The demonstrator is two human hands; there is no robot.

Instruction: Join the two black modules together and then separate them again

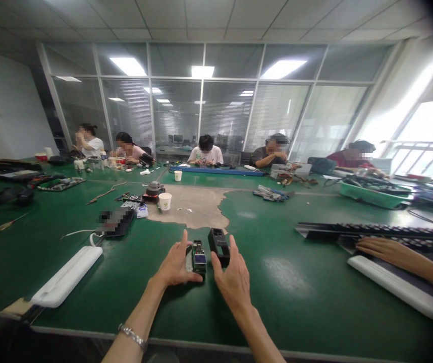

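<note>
Near the table's front, my left hand (174, 264) grips a small electronic device with a bare circuit board (199, 261) and a little bluish screen. Its thumb lies along the near end and the fingers along the left side. Just to the right, a black plastic casing (219, 247) with a rectangular window and smaller openings is held in my right hand (233, 269), thumb on the near side and index finger pointing up. A narrow gap separates board and casing; both are close to the green tabletop (262, 312). Whether they touch it I cannot tell.
White power strips (68, 277) lie left and right (394, 285). Another person's hand (383, 249) rests by dark metal strips (333, 231) at right. Ahead stand a paper cup (165, 201), gloves (271, 193) and a green basket (375, 195). Several people sit across the table.
</note>
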